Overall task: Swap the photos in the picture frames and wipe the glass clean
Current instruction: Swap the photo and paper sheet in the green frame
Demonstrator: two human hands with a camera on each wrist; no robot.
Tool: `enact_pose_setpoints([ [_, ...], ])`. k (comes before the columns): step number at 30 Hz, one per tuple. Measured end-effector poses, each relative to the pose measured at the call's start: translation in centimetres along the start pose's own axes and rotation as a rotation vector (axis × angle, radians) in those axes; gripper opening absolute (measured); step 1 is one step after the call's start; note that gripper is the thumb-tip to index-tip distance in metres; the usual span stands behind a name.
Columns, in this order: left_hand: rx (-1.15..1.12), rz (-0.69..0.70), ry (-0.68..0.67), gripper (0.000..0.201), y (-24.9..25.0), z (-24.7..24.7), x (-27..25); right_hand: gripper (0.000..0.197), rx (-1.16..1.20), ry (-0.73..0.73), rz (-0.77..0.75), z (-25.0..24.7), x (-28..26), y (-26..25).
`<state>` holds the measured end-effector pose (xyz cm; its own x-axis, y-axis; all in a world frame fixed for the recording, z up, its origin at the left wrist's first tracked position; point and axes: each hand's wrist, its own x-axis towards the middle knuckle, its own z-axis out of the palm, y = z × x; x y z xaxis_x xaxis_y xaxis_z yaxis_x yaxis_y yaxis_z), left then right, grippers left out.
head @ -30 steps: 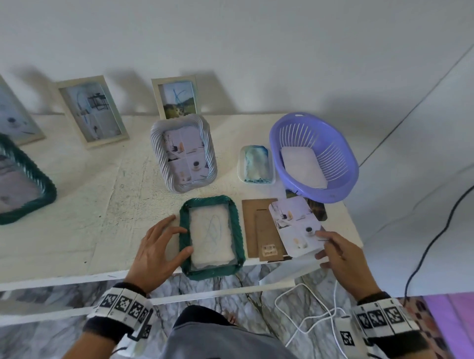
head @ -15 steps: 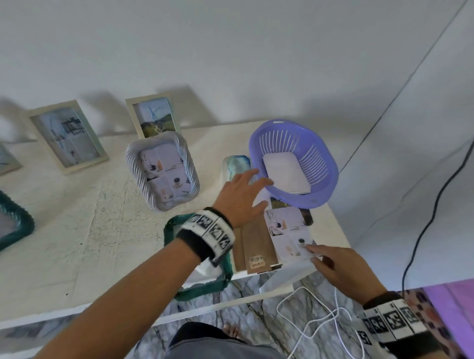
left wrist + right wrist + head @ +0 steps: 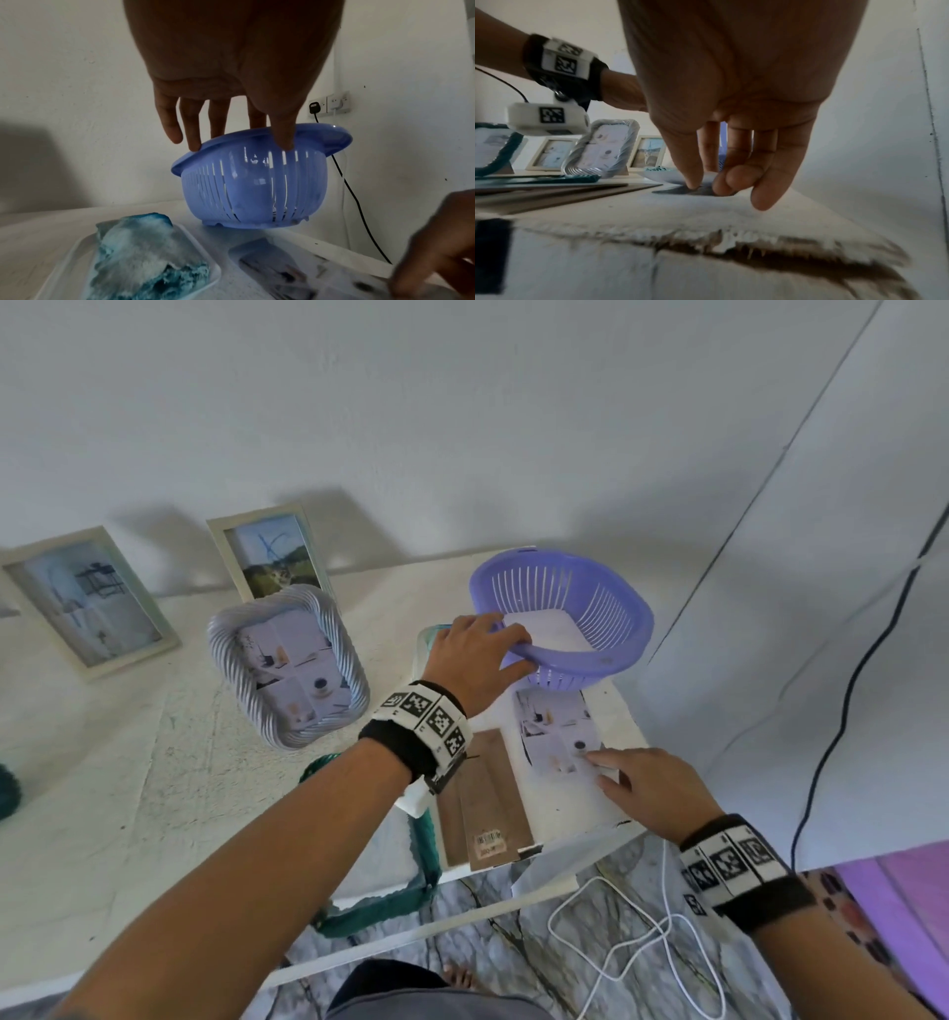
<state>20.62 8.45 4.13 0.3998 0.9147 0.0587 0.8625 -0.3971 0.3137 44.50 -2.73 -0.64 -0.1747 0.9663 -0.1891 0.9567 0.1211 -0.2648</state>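
1. Leaning against the wall far left of the fingers, two pale frames (image 3: 90,598) stand; a silver rope-edged frame (image 3: 287,667) stands in front of them.
2. The teal frame (image 3: 380,901) lies flat on the worktop (image 3: 154,788) under the left forearm.
3. The left hand (image 3: 475,660) grips the purple basket (image 3: 590,629), fingers (image 3: 192,130) over its rim, thumb on the outside wall; the basket is tilted.
4. Brown backing boards (image 3: 485,803) carry a small label, unreadable.
5. The right hand (image 3: 652,793) pinches the loose photo (image 3: 557,731), thumb and fingertips (image 3: 693,178) clamped at its near corner.
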Motion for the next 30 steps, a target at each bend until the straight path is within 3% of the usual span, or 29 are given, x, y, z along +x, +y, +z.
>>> enact_pose_setpoints([
  [9,0.058,0.020,0.022,0.047,-0.4,1.9,-1.4,0.038,-0.161,0.006,0.011,0.7,4.2,0.2],
  [15,0.051,0.022,0.048,0.047,-0.5,3.6,-2.1,0.030,0.022,-0.011,0.034,0.2,2.3,0.9],
  [19,-0.006,0.033,0.071,0.050,-1.0,4.2,-2.3,0.018,0.040,0.054,0.149,-3.5,0.7,2.3],
  [21,-0.039,0.035,0.060,0.055,-1.5,4.4,-2.4,0.016,0.024,0.157,0.187,-7.1,1.1,2.0],
  [25,-0.076,0.057,0.060,0.062,-2.0,4.9,-2.8,0.018,-0.105,0.307,0.078,-13.8,5.6,-0.8],
  [30,-0.076,0.056,0.050,0.073,-1.9,4.8,-2.8,0.029,-0.261,0.110,-0.079,-15.4,16.6,-5.0],
])
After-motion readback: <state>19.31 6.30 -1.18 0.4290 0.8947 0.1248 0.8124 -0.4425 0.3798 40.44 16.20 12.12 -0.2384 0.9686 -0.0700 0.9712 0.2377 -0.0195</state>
